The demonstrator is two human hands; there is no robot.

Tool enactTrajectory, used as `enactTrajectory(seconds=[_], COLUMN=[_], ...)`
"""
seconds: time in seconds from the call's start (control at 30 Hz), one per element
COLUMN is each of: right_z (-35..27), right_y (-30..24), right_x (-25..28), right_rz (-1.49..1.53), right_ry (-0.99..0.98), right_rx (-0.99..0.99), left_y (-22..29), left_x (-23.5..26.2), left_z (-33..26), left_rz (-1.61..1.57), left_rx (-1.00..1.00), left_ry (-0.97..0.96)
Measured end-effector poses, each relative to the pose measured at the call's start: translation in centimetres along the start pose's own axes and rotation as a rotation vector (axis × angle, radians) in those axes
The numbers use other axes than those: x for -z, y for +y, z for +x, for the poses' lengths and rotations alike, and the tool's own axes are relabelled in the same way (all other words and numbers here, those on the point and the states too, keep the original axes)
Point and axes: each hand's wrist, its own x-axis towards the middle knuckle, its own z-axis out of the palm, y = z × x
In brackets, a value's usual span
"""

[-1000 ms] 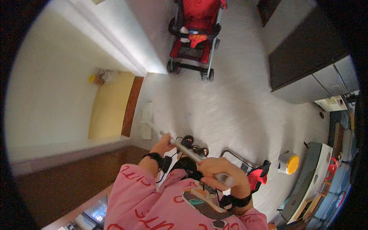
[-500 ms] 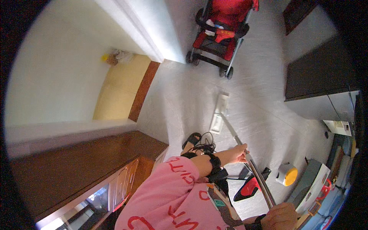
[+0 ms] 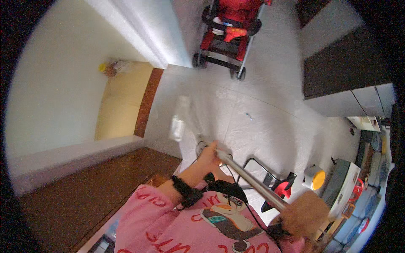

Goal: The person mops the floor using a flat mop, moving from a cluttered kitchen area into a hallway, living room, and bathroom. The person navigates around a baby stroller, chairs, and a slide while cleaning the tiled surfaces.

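Mop (image 3: 179, 120) slants from left of centre to lower right, left hand (image 3: 209, 155) wrapped low round its pole (image 3: 256, 183), right hand (image 3: 306, 211) gripping higher; probably light, stiff, slippery, best held at both points

We see a silver pole (image 3: 255, 181), a pink shirt (image 3: 143, 223) lettered in red, a red-and-black stroller (image 3: 229, 45), a yellow-topped white stool (image 3: 316, 178).
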Motion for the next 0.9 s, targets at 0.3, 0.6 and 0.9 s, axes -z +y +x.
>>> enactTrajectory(seconds=[0.3,0.6,0.9], right_z=[2.5,-3.5,-5.0], right_y=[7.1,1.6,-3.5], right_x=[-4.2,-2.9,-4.6], right_rz=[0.083,0.005,-0.024], right_ry=[-0.205,-0.113,-0.147], right_rx=[-0.221,-0.136,0.033], left_y=[4.5,-10.6,-18.7], left_x=[13.1,5.7,-3.7], left_z=[1.0,8.3,7.6], left_rz=[1.445,1.244,0.247], left_rx=[-0.811,-0.513,-0.026], left_ry=[-0.069,-0.302,-0.121])
